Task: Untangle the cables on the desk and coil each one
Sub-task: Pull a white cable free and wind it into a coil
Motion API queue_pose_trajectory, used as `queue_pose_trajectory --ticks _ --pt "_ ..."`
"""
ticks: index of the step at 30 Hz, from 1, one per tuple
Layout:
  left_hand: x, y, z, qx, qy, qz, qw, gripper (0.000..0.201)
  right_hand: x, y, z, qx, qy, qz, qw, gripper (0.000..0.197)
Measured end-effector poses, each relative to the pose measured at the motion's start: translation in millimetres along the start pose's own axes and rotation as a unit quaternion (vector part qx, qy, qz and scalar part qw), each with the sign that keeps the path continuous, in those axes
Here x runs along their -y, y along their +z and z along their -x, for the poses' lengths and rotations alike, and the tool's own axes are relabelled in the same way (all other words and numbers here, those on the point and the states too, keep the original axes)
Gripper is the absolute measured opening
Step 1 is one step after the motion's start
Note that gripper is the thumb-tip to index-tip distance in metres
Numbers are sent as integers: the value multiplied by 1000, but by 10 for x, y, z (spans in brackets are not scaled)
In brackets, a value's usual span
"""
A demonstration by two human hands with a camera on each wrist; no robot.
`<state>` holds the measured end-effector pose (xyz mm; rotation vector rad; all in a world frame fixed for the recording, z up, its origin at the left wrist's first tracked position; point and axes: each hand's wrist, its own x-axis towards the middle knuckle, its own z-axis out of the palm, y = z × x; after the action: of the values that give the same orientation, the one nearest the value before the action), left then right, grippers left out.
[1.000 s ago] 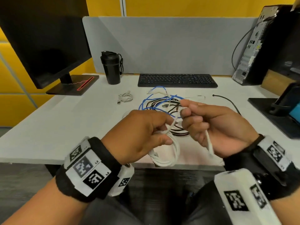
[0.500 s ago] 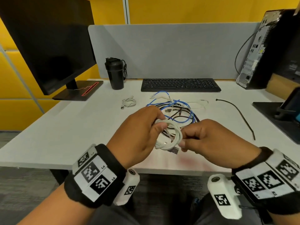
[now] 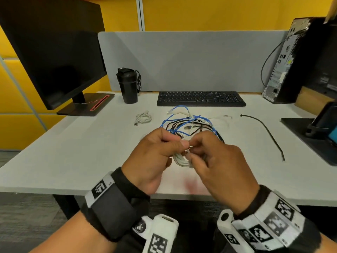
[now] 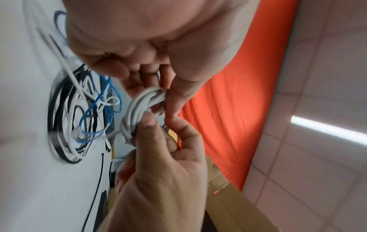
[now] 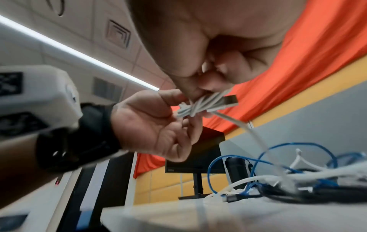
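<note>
A small coil of white cable [image 3: 181, 160] [image 4: 139, 106] [image 5: 200, 105] hangs above the desk's front edge between both hands. My left hand [image 3: 156, 152] [image 5: 158, 122] pinches the coil at its top with thumb and fingers. My right hand [image 3: 213, 161] [image 4: 158, 157] pinches the coil's right side; the cable's metal plug [image 5: 231, 100] sticks out by its fingertips. Behind the hands lies a tangle of blue, black and white cables [image 3: 191, 125] [image 4: 83, 113] [image 5: 288, 175]. A coiled white cable [image 3: 143, 118] lies apart on the left.
A black keyboard [image 3: 200, 99] sits at the back, a black bottle [image 3: 128, 86] and a monitor [image 3: 54, 57] on the left. A loose black cable [image 3: 268, 132] curves on the right, beside a computer tower [image 3: 291, 61] and a black stand [image 3: 317, 132].
The white coil has tightened into a smaller bundle and both hands have closed in on it, the right hand now pinching right beside the left thumb. The loose tail is wound in.
</note>
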<state>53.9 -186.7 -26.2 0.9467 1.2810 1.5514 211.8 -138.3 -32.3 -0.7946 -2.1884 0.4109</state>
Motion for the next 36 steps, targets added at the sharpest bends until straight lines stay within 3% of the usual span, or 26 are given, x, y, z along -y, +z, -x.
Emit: queue_pose_trajectory --ticks 1,2,3,5,6,7,8,10,13,16,18,21,24,27,30,33,36 --pt "-1 -7 -2 12 -23 25 999 18 -29 -22 -42 10 39 -96 995 32" --pt "-11 -12 -2 27 -36 47 998 16 -44 -64 -91 25 95 -227 969 33" --pt "-25 -14 3 44 -37 60 997 16 -64 -117 -135 44 156 -364 917 33" --pt "-64 3 24 76 5 36 996 19 -138 -231 -206 80 256 -560 784 28" --pt "-85 9 32 77 48 -18 996 18 -179 -288 -229 85 281 -604 741 27" --pt "-97 7 39 71 95 -89 989 19 -218 -340 -249 83 286 -620 726 25" --pt "-101 1 46 65 130 -163 976 22 -248 -385 -267 80 280 -612 735 21" --pt "-87 -18 59 81 150 -283 944 31 -266 -437 -291 76 257 -562 783 15" --pt "-58 -3 101 110 170 -440 875 50 -228 -425 -274 102 207 -509 829 13" --pt "-77 27 144 115 205 -498 834 34 -158 -338 -223 121 146 -427 884 8" --pt "-100 41 155 131 222 -498 828 14 -148 -309 -214 125 136 -406 895 10" --pt "-97 55 145 127 248 -501 819 13 -197 -373 -238 129 169 -467 858 8" --pt "-108 43 159 111 257 -408 869 37 -268 -432 -273 113 204 -499 835 11" --pt "-135 27 152 97 292 -366 878 39 -308 -331 -267 82 232 -430 868 2" --pt "-156 2 130 71 313 -384 866 27 -307 -179 -205 125 215 -356 901 19" --pt "-143 -26 105 82 306 -426 847 17 -273 -136 -162 229 178 -351 891 14" --pt "-113 -21 116 99 285 -438 847 14 -312 -166 -167 246 180 -351 885 16"
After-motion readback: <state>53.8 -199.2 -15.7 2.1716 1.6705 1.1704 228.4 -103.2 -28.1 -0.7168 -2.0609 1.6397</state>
